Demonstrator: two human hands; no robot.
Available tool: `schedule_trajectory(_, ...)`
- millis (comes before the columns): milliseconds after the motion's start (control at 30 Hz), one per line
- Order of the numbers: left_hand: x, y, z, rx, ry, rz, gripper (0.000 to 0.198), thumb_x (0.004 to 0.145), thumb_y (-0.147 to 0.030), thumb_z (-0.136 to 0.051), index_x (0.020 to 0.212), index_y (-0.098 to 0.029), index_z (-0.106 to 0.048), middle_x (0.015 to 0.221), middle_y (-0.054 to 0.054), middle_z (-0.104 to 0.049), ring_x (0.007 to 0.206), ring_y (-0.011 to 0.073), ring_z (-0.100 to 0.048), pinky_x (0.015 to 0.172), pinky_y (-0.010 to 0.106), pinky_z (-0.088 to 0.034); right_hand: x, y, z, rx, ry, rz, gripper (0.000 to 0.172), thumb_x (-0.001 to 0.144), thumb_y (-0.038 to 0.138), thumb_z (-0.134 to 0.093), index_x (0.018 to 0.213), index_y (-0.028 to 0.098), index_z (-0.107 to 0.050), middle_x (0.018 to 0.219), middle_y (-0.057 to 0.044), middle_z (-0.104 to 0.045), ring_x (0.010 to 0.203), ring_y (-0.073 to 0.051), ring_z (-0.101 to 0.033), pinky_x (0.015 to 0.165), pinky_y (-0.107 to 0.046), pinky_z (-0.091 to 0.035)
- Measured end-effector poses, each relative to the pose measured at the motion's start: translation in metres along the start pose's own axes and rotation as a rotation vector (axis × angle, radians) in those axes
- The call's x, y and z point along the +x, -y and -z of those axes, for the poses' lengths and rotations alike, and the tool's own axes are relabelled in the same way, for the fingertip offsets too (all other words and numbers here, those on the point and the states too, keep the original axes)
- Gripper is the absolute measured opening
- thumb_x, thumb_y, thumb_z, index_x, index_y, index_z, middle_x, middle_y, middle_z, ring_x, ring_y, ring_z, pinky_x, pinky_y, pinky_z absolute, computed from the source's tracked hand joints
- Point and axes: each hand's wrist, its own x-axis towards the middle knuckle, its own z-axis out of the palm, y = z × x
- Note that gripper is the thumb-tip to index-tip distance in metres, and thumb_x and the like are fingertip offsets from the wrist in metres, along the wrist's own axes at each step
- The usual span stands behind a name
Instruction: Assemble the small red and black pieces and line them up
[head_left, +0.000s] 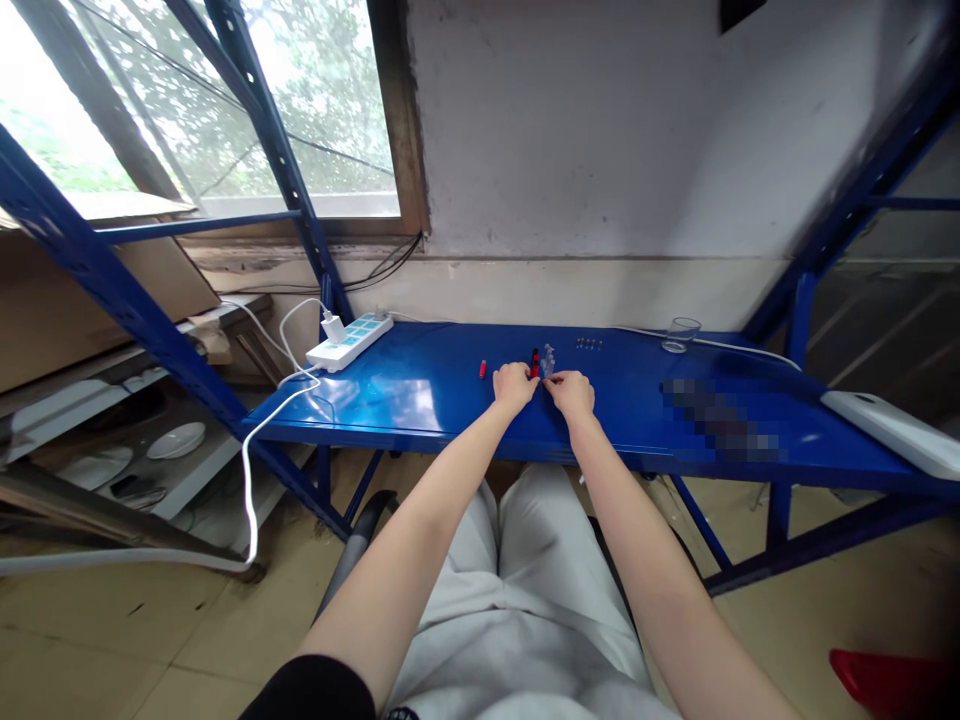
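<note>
On the blue table [630,400] my left hand [514,386] has its fingers closed on a small red-and-black piece [535,362]. Close beside it, my right hand [571,393] pinches the lower part of a clear plastic piece [548,360]. The two pieces stand side by side between my hands; whether they touch I cannot tell. A short red cylinder [483,369] lies just left of my left hand. Beyond my right hand, several tiny pieces [589,343] are set out in rows, too small to name.
A clear glass [681,336] stands at the back right, near a white cable. A blurred patch [720,420] covers something on the right. A white flat object [896,430] lies at the right end. At the left is a white power strip [349,341]. Blue posts frame both sides.
</note>
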Motion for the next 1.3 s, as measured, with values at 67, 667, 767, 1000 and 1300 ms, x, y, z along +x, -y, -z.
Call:
schedule_trajectory(67, 0.0, 0.0, 0.0, 0.011, 0.013, 0.005, 0.021, 0.076, -0.037, -0.056, 0.079, -0.018, -0.065, 0.086, 0.007, -0.066, 0.088, 0.0207, -0.058, 0.078, 0.031, -0.039, 0.0, 0.0, 0.0, -0.006, 0.004, -0.006, 0.026, 0.077, 0.037, -0.053, 0.091, 0.022, -0.07, 0.093, -0.008, -0.069, 0.089, -0.022, -0.062, 0.072, -0.027, -0.044)
schedule_trajectory(667, 0.009, 0.055, 0.066, 0.156, -0.026, 0.018, 0.027, 0.079, -0.031, -0.05, 0.103, -0.018, -0.051, 0.105, 0.01, -0.059, 0.097, 0.0226, -0.055, 0.084, 0.034, -0.038, -0.01, 0.004, 0.008, 0.141, -0.041, -0.033, 0.03, 0.078, 0.041, -0.049, 0.097, 0.019, -0.058, 0.085, -0.007, -0.066, 0.083, -0.021, -0.06, 0.068, -0.029, -0.041)
schedule_trajectory(767, 0.013, 0.069, 0.068, 0.155, 0.047, 0.054, 0.041, 0.081, -0.038, -0.047, 0.115, -0.016, -0.047, 0.11, 0.014, -0.058, 0.099, 0.0258, -0.056, 0.081, 0.033, -0.041, -0.012, 0.002, 0.008, 0.21, -0.075, -0.063, 0.031, 0.079, 0.042, -0.048, 0.098, 0.019, -0.053, 0.085, -0.007, -0.064, 0.078, -0.02, -0.059, 0.064, -0.027, -0.04)
schedule_trajectory(1000, 0.022, 0.083, 0.06, 0.127, 0.192, -0.015, 0.05, 0.084, -0.04, -0.041, 0.127, -0.016, -0.046, 0.106, 0.013, -0.062, 0.102, 0.0246, -0.056, 0.083, 0.03, -0.042, -0.011, -0.001, 0.005, 0.26, -0.107, -0.049, 0.026, 0.079, 0.04, -0.047, 0.094, 0.019, -0.052, 0.082, -0.005, -0.063, 0.074, -0.019, -0.058, 0.06, -0.026, -0.038)
schedule_trajectory(1300, 0.033, 0.077, 0.054, 0.114, 0.314, -0.061, 0.035, 0.079, -0.033, -0.05, 0.11, -0.02, -0.061, 0.105, 0.011, -0.063, 0.096, 0.0229, -0.059, 0.082, 0.029, -0.044, -0.011, 0.0, 0.005, 0.272, -0.126, -0.035, 0.023, 0.079, 0.037, -0.046, 0.092, 0.019, -0.053, 0.081, -0.005, -0.062, 0.073, -0.018, -0.057, 0.059, -0.026, -0.038)
